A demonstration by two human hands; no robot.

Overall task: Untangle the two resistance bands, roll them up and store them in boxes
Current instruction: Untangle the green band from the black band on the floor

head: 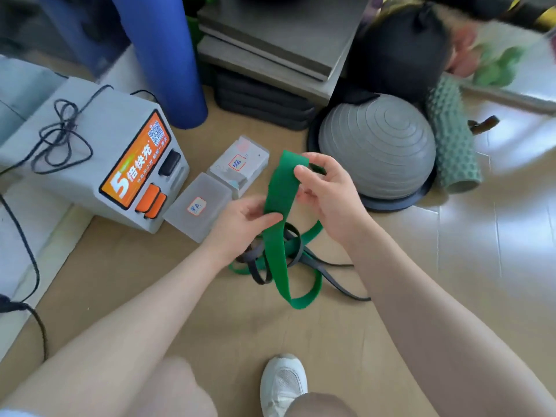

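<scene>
1. Green band [278, 203]: I am holding its upper loop raised above the floor [210, 323]. The rest is hanging down into a heap where it is crossing the black band [293, 239].
2. Right hand [326, 188]: I am pinching the top fold of the green band between thumb and fingertips. The strip is running down and to the left from this grip.
3. Left hand [243, 221]: I am gripping the same strip lower down, thumb lying across its face, just above the heap.
4. Black band: it is lying on the floor under my hands, looped through the green one and trailing off to the right.
5. Risk: pulling upward while the black loops are threaded around the green strip would probably tighten the knot. A stretched band slipping from either pinch could snap back.
6. Boxes: the nearer box [198, 210] and the farther box [239, 165], both labelled, are lying closed just left of my hands, beside a grey charging unit [102, 164].
</scene>
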